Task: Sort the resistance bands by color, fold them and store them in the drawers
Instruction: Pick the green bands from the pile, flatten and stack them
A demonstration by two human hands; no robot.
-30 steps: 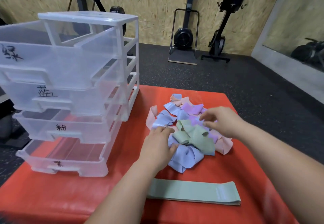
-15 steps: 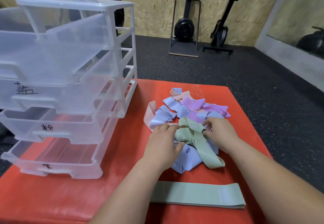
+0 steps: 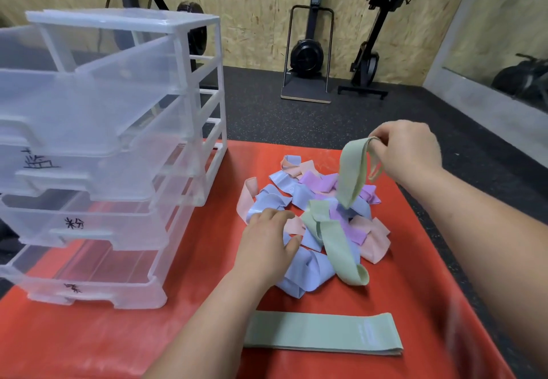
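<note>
Head view: a person's two bare forearms reach over a red mat (image 3: 148, 334) in a gym room.
Right hand (image 3: 410, 153): raised above the far right of the pile, fingertips pinched round the top loop of the lifted green band (image 3: 351, 177).
Lifted green band: hangs from that pinch, its lower end just above or touching the pile; I cannot tell which.
Left hand (image 3: 267, 239): palm down on the left side of the pile, fingers loosely bent over blue and pink strips. Whether they pinch one I cannot tell.
Pile of bands (image 3: 314, 197): a tangled heap near the middle of the mat, with blue, pink, purple and green mixed together.
Second green band (image 3: 335, 248): draped over the near side of the pile, its looped end resting on the mat.
Blue band (image 3: 305, 274): crumpled at the near edge of the heap, just beside the left wrist.
Flat green band (image 3: 320, 334): laid out straight on the mat, nearer the person and apart from the pile.
Drawer unit (image 3: 189, 129): clear plastic, standing on the left of the mat, four drawers all pulled out.
Drawer fronts: three lower ones show a handwritten black mark; the top one's front runs out of frame.
Background: rowing machines (image 3: 305, 52) stand upright on a dark speckled floor (image 3: 296, 117) against a chipboard wall.
</note>
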